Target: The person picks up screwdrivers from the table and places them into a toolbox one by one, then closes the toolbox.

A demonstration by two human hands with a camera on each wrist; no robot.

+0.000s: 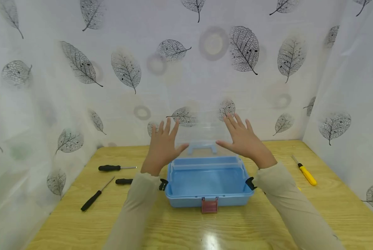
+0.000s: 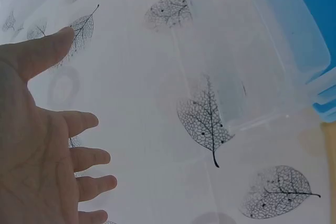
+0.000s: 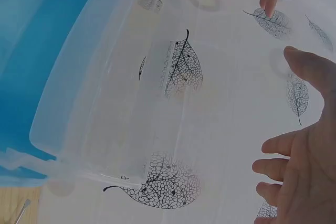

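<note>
A light-blue toolbox stands on the table with its see-through lid raised at the back. A dusky-red latch hangs on its front wall. My left hand is held up near the box's back left corner, fingers spread and thumb pointing inward. Mirroring it, my right hand is raised near the back right corner, fingers also spread. Neither hand holds anything. In the left wrist view the clear lid is apart from the fingers; the right wrist view shows the same gap beside the lid.
Black-handled screwdrivers lie left of the box, one partly hidden by the left sleeve. To the right lies a yellow-and-black screwdriver, and a bit of yellow shows beside the right sleeve. A leaf-patterned curtain surrounds the wooden table at back and sides.
</note>
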